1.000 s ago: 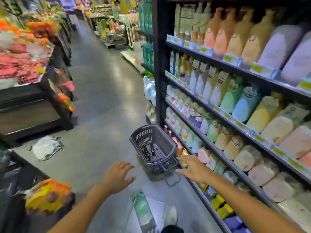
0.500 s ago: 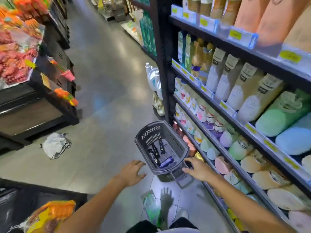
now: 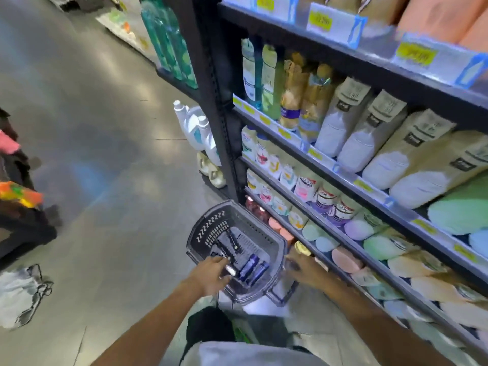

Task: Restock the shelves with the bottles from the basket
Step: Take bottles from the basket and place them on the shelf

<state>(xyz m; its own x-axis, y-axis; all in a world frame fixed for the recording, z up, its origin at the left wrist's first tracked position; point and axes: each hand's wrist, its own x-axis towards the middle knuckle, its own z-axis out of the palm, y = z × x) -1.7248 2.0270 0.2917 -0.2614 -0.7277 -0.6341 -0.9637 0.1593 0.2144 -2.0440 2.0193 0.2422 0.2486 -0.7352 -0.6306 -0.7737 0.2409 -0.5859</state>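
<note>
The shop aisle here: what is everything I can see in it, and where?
basket: one, dark grey, on the floor by the shelves
small bottles: several, dark blue and black, lying in the basket
shelves: one black rack, right, packed with pastel bottles
white jugs: two, on the floor at the rack's end
cloth: one, pale grey, floor at left
left hand: reaching into the basket, touching a bottle
right hand: fingers spread, beside the basket's right rim

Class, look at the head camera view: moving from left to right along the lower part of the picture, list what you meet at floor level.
Crumpled white cloth on the floor → left hand reaching into the basket → dark grey plastic basket holding dark blue bottles → right hand → black shelves stocked with pastel bottles.
</note>
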